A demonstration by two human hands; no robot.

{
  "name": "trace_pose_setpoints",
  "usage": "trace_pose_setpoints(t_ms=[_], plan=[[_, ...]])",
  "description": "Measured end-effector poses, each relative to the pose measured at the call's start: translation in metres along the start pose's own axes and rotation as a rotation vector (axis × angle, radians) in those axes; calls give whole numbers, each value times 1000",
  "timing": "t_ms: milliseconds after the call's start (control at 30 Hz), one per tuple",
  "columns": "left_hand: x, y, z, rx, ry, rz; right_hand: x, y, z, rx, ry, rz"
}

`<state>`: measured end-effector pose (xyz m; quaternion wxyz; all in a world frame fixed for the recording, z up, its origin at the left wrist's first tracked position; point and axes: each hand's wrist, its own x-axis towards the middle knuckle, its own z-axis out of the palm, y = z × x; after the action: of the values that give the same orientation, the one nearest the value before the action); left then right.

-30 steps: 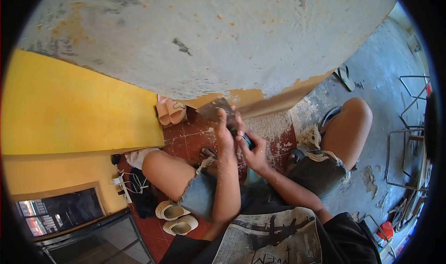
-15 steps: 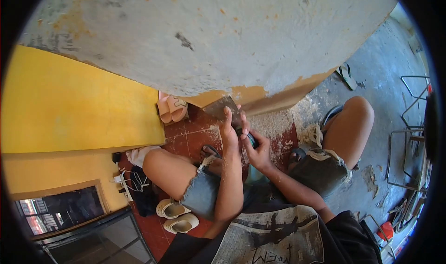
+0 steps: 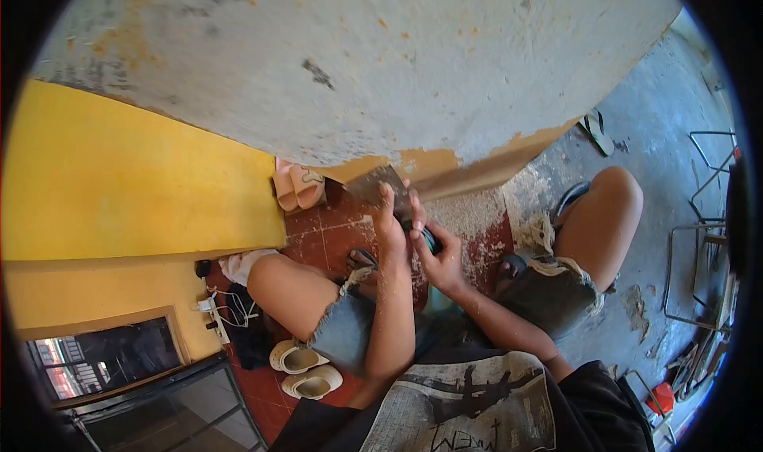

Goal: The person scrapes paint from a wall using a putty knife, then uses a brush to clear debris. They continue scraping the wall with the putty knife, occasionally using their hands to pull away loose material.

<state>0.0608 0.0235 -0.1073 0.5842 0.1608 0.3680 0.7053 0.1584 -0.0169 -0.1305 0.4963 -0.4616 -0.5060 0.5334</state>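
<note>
Both hands are on a scraper (image 3: pixel 377 186) with a wide, flat, dirty metal blade and a dark handle with a greenish part. My left hand (image 3: pixel 391 225) wraps around it where blade meets handle, thumb up along the blade. Lower down, my right hand (image 3: pixel 442 263) grips the handle end, which its fingers partly hide. The blade's far edge overlaps the bottom of the grey, patchy wall (image 3: pixel 381 78) in this view, near a strip of exposed tan surface (image 3: pixel 429 159). White flecks dust both forearms.
Pale flakes (image 3: pixel 473 213) litter the red tiles below the wall. Pink slides (image 3: pixel 298 187) stand by the yellow panel (image 3: pixel 143 174). Cream clogs (image 3: pixel 312 383) and a power strip (image 3: pixel 214 321) with cables lie at left. One flip-flop (image 3: pixel 596 132) and metal-framed furniture (image 3: pixel 691 273) are at right.
The view has shifted very slightly. Both hands keep the same grip on the scraper, with its blade barely moved.
</note>
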Motion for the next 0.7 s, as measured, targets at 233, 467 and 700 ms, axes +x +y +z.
trace_pose_setpoints(t_ms=[233, 467, 700], plan=[[-3, 6, 6, -66, -21, -16, -3, -15, -4, -50, -28, 29], [-2, -7, -3, -111, -31, -22, -7, -6, -7, -38, -23, 64], [6, -1, -1, -204, -123, 38, 13, -32, -8, -114, -76, -56]])
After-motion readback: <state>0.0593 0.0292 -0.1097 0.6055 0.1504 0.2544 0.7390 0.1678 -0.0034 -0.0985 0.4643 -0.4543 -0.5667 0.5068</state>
